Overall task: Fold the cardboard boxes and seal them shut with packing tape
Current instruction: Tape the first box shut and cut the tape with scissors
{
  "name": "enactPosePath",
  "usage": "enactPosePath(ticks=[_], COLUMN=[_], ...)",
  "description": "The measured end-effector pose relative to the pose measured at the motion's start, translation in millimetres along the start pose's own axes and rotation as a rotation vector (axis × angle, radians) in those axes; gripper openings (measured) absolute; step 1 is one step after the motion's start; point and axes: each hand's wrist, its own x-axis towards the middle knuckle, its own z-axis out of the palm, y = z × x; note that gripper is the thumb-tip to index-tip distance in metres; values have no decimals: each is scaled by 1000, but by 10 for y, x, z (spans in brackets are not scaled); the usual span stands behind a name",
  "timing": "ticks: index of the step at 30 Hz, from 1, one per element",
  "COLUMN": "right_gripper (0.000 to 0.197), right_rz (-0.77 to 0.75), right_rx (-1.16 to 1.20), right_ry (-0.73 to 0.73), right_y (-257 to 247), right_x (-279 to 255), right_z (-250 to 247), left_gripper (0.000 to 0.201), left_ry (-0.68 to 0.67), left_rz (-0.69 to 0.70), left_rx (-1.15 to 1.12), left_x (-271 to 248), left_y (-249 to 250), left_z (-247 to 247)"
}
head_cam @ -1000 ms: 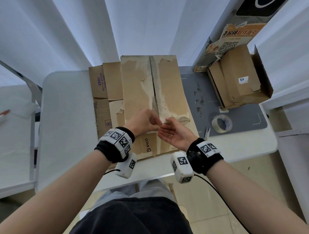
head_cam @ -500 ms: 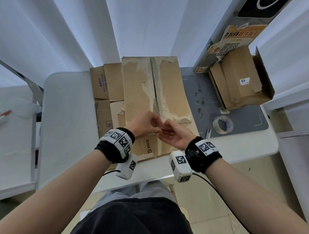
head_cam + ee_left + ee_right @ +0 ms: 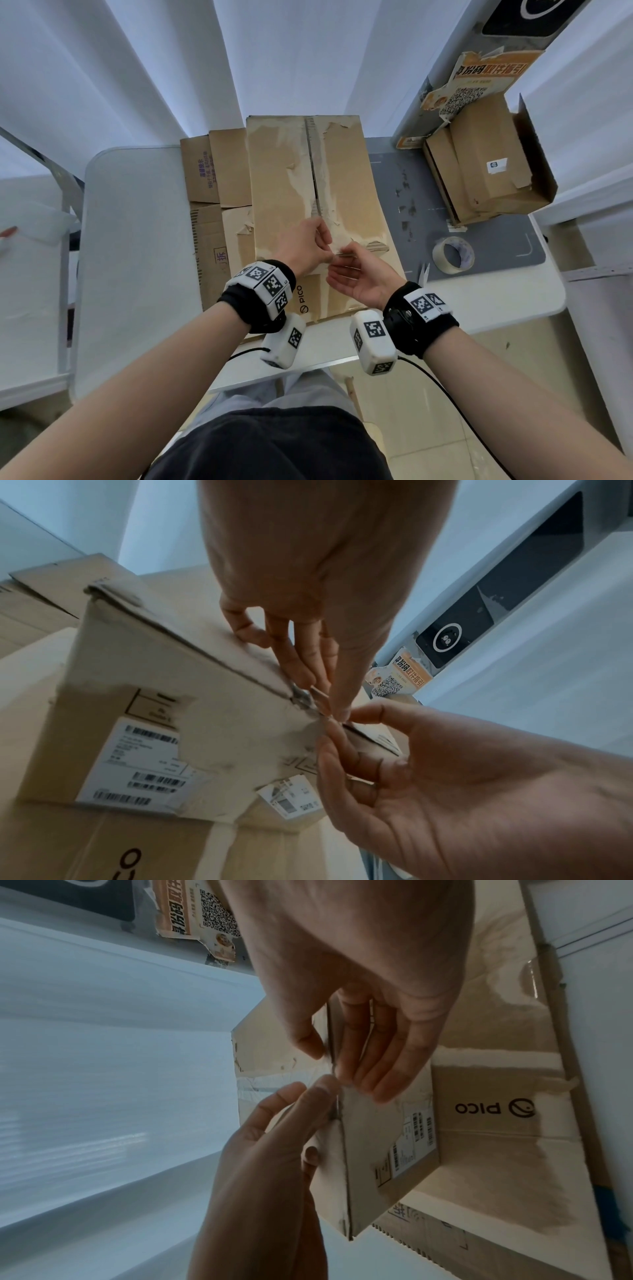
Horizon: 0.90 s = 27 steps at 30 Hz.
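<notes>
On top of the tall brown cardboard box (image 3: 308, 192), at the near end of its centre seam, both hands meet. The left hand (image 3: 303, 248) pinches something thin there, apparently a tape end or flap edge, between thumb and forefinger; the right hand (image 3: 359, 277), palm up, pinches at the same spot from the near side. The seam runs straight away from the person, so any pull or press should probably follow that line, with neither hand clearly nearer. The box stands on flattened brown cardboard sheets (image 3: 212, 209) that spread to its left. To the box's right, well apart, a roll of pale packing tape (image 3: 452, 255) lies on a grey mat (image 3: 496, 240), with another open brown box (image 3: 486, 178) beyond. Nothing blocks the seam.
</notes>
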Motion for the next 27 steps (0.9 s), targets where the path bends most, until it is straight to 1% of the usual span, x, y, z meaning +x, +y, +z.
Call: enactPosePath(ticks=[8,12,15,22,27], right_gripper=[27,27,26,23,25], right_rz=[-17,-19,-21,-25,-26], right_rx=[-42,-42,-41,-40,-40], right_ry=[15,14,10,-13,-6], right_y=[17,9,0,-9,-12], right_x=[21,29,32,35,37], right_z=[20,-1,-5,-23,-9], left_gripper=[33,35,35,26,24], left_ry=[-2,-7,16,67,53], left_rz=[-46,-36,13,202,259], left_rx=[-14,-29,-13,103,153], left_x=[-9,-23,-64,-172,-194], left_y=[-1,-5,-9,20,-25], left_z=[2,14,25,48,31])
